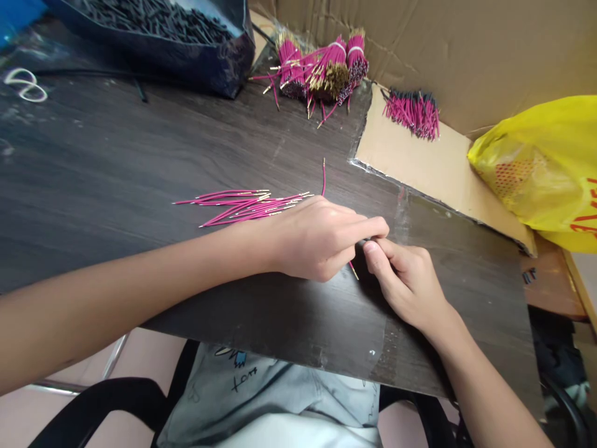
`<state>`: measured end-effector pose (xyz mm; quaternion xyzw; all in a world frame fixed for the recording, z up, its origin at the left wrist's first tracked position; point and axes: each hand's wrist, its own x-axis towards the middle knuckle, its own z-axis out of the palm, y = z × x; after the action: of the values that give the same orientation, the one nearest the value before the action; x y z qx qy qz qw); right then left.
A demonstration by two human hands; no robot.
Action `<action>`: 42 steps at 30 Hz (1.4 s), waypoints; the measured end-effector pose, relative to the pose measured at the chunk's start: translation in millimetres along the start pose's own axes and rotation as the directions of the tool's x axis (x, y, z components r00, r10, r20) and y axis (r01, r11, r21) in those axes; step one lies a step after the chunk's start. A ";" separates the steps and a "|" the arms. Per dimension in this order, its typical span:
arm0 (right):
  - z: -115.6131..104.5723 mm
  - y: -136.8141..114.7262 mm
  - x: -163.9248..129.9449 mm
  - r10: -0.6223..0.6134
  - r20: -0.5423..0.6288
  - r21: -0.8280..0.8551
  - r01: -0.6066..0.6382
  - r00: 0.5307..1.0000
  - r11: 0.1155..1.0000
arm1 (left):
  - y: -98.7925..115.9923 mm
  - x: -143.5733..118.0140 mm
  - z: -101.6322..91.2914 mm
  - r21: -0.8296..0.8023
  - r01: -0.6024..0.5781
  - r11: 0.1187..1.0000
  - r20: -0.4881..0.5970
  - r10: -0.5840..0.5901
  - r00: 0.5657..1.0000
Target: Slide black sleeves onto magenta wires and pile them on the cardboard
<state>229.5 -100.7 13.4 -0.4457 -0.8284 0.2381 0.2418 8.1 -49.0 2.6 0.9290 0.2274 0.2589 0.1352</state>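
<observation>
Hands meet at the middle of the dark wood-grain bench (140, 162) in the head view. My left hand (321, 239) and right hand (403, 277) both pinch one thin magenta wire with a brass tip (353, 269), each grip clenched on it. I judge it light, bendy and slippery, best held near the tip. A loose fan of magenta wires (242, 205) lies just beside the left hand; tied magenta bundles (326, 65) sit well apart.
</observation>
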 end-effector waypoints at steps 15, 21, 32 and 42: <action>0.3 -1.3 0.4 0.011 -0.038 0.007 -0.011 0.999 1.000 | 2.8 1.4 2.6 -0.031 0.031 0.999 0.102 -0.028 0.994; 0.7 -1.3 0.8 0.007 -0.034 -0.024 -0.008 0.999 1.000 | 1.5 0.2 5.8 -0.036 0.023 0.999 0.087 -0.020 0.996; 1.3 -2.2 1.5 -0.009 -0.065 -0.022 0.007 0.998 1.000 | 6.1 2.8 0.6 -0.044 0.096 0.994 0.128 -0.090 0.988; -0.7 -3.6 3.4 -0.021 -0.099 -0.018 0.020 0.995 1.000 | 1.7 1.2 11.8 0.045 0.036 0.998 0.015 -0.037 0.999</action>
<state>226.0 -99.5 16.8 -0.4505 -0.8218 0.2061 0.2814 16.0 -51.5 -6.1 0.9295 0.2490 0.2438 0.1208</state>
